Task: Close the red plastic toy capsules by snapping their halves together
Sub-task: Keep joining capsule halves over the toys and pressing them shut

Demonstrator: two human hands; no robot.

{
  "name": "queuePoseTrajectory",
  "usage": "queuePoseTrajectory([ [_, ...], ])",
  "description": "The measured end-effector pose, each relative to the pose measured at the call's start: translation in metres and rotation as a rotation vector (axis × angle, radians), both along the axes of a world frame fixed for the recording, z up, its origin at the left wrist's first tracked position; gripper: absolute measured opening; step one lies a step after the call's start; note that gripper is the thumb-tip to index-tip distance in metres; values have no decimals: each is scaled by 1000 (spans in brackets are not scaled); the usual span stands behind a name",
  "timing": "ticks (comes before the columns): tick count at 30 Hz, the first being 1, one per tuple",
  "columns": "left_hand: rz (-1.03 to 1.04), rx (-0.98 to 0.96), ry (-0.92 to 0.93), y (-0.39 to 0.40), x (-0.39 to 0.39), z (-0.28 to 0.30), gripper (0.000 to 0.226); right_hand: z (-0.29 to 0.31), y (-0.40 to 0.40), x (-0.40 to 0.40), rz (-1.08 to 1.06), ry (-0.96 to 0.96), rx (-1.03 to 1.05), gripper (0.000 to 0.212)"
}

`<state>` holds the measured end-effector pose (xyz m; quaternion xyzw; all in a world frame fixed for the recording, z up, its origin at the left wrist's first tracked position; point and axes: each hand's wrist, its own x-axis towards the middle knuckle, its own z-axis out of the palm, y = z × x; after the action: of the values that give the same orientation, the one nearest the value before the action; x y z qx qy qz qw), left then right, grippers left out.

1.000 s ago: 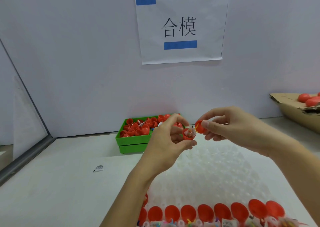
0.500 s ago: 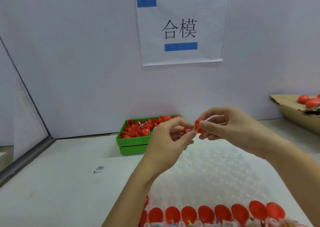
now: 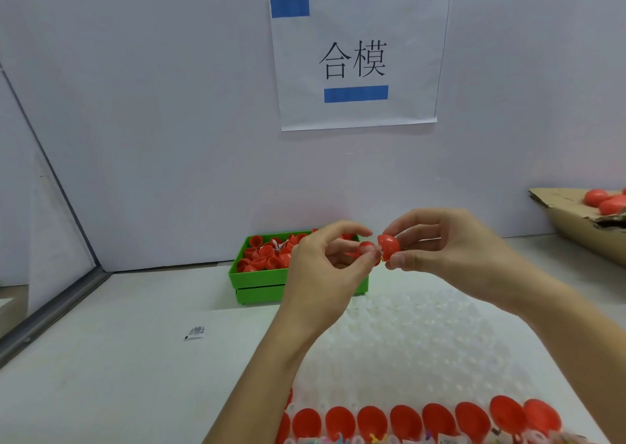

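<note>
Pale lilac wall (image 3: 169,104), taped paper sign (image 3: 359,59), white tabletop (image 3: 118,359)

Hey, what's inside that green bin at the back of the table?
The green bin holds loose red capsule halves and a bit of white paper. The left hand hides its right part, and lower layers are covered.

The left hand (image 3: 327,267) covers most of the capsule half (image 3: 367,248) it pinches, and part of the green bin (image 3: 261,279) behind it. The cardboard box (image 3: 576,220), right of the bin, is cut off by the edge, as is the nearest capsule row (image 3: 423,420). Print on the small packet (image 3: 195,332) left of the bin is illegible.
</note>
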<state>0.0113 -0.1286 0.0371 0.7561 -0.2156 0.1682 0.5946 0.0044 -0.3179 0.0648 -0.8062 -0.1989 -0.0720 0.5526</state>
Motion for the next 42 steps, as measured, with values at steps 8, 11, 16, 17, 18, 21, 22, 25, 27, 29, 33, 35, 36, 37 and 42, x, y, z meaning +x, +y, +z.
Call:
queuePoseTrajectory([
  [8, -81, -25, -5, 5, -2, 5, 27, 1, 0, 0, -30, -31, 26, 24],
  [11, -60, -33, -16, 4, -2, 5, 25, 2, 1, -1, -13, -37, 32, 26],
  [16, -71, -5, -32, 5, -2, 5, 22, 1, 3, -2, 22, -32, 42, 25],
  [17, -73, 0, -37, 5, -2, 5, 23, 2, 3, -3, 24, -33, 43, 25],
  [18, -70, 5, -45, 5, -2, 5, 22, 2, 3, -3, 25, -37, 43, 25],
  [21, -61, 15, -69, 4, -3, 5, 19, 2, 5, -3, 22, -49, 48, 23],
  [22, -58, 21, -73, 4, -3, 5, 19, 1, 5, -3, 23, -51, 54, 23],
  [25, -38, 49, -85, 5, -3, 5, 17, 2, 7, -5, 33, -60, 57, 23],
  [27, -25, 52, -90, 5, -3, 5, 18, 2, 8, -5, 34, -62, 62, 23],
  [29, -36, 43, -82, 5, -3, 6, 19, 2, 7, -5, 26, -57, 74, 22],
  [33, -84, 66, -86, 6, -4, 8, 19, 3, 6, -4, 9, -40, 103, 19],
  [35, -90, 78, -84, 7, -4, 8, 21, 2, 5, -4, 4, -35, 97, 18],
  [36, -86, 84, -84, 6, -4, 8, 21, 3, 5, -4, 0, -32, 92, 18],
  [37, -83, 88, -85, 6, -4, 8, 21, 2, 5, -4, -2, -29, 92, 18],
  [42, -69, 115, -105, 5, -6, 9, 18, 2, 6, -5, 16, -32, 87, 21],
])
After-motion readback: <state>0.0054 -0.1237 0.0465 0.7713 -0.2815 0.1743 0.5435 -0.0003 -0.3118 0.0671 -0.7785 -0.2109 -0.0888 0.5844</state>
